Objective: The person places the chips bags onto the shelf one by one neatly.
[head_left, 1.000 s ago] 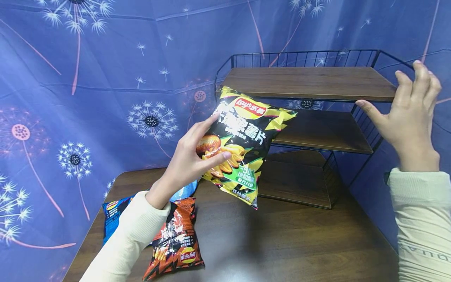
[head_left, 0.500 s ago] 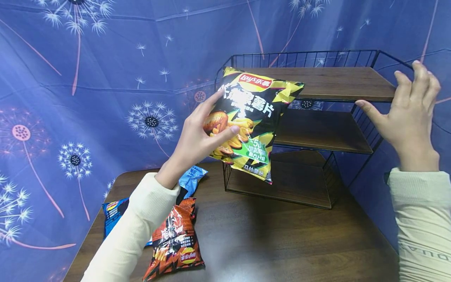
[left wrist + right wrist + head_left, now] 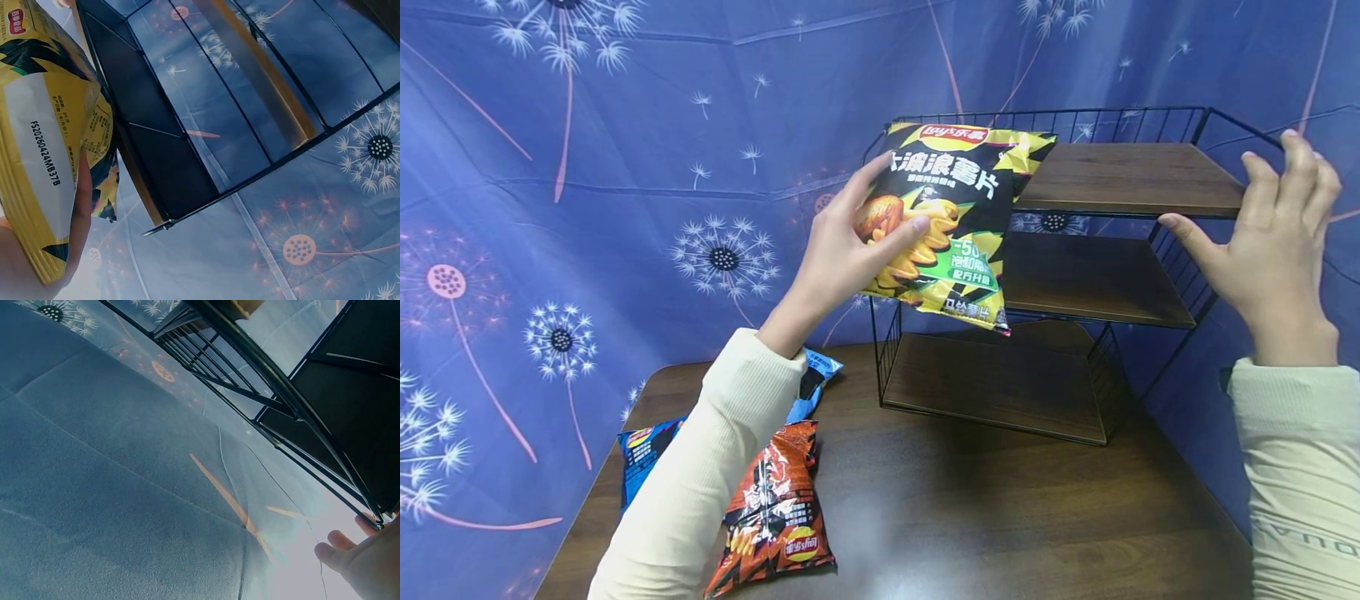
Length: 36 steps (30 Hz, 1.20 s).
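Note:
My left hand (image 3: 842, 242) grips a black and yellow bag of potato chips (image 3: 973, 229), thumb across its front and fingers along its left edge. In the head view the bag hangs in the air, overlapping the left part of the rack's top shelf. The left wrist view shows the bag's yellow back (image 3: 37, 144) with a white printed strip. My right hand (image 3: 1288, 242) is at the front right corner of the wooden shelf rack (image 3: 1135, 175), fingers spread and thumb by the shelf edge. In the right wrist view its fingertips are right at the rack's black wire frame (image 3: 350, 459).
The rack has a middle shelf (image 3: 1090, 279) and a bottom shelf (image 3: 992, 383), with wire rails around. An orange chip bag (image 3: 778, 508), a dark blue bag (image 3: 643, 458) and a light blue bag (image 3: 812, 383) lie on the wooden table (image 3: 962, 517). A blue dandelion-print cloth (image 3: 625, 208) hangs behind.
My left hand has raised the chip bag up and to the right, toward the level of the top shelf, and the bag has turned straighter. The right hand has stayed at the rack corner.

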Available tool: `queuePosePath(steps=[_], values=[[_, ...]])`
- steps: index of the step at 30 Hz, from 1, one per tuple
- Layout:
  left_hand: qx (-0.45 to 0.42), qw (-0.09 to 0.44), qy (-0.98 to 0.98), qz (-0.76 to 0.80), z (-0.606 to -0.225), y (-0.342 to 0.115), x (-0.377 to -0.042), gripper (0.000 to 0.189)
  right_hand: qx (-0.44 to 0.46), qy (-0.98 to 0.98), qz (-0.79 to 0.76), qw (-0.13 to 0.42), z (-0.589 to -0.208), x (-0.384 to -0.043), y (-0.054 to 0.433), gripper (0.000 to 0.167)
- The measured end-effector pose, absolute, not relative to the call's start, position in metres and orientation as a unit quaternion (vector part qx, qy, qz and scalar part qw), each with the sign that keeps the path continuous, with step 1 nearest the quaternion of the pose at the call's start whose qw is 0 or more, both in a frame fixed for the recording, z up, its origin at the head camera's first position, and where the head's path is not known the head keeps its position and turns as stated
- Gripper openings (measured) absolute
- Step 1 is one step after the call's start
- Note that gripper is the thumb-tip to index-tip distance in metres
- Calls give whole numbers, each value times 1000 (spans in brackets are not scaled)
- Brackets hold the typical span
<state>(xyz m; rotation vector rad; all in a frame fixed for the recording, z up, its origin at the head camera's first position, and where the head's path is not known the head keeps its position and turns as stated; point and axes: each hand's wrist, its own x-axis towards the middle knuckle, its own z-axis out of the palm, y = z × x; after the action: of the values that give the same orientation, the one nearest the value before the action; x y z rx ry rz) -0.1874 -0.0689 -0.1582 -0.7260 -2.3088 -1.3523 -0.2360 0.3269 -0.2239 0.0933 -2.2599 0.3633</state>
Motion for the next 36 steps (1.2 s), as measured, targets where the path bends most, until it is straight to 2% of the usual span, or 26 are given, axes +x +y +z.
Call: queuePosePath(steps=[6, 17, 25, 31, 36], values=[[-240, 167, -815, -500, -149, -62, -194, 69, 39, -898, 134, 417, -224, -236, 327, 108], [-210, 182, -816, -507, -158, -57, -234, 74, 39, -898, 132, 417, -223, -235, 326, 108], [-164, 180, -826, -508, -151, -49, -244, 77, 38, -897, 138, 419, -224, -235, 326, 108], [-117, 148, -849, -494, -144, -46, -247, 78, 29, -901, 143, 408, -224, -235, 327, 107], [-117, 86, -833, -534, -139, -50, -246, 80, 32, -899, 143, 412, -224, -235, 326, 107]])
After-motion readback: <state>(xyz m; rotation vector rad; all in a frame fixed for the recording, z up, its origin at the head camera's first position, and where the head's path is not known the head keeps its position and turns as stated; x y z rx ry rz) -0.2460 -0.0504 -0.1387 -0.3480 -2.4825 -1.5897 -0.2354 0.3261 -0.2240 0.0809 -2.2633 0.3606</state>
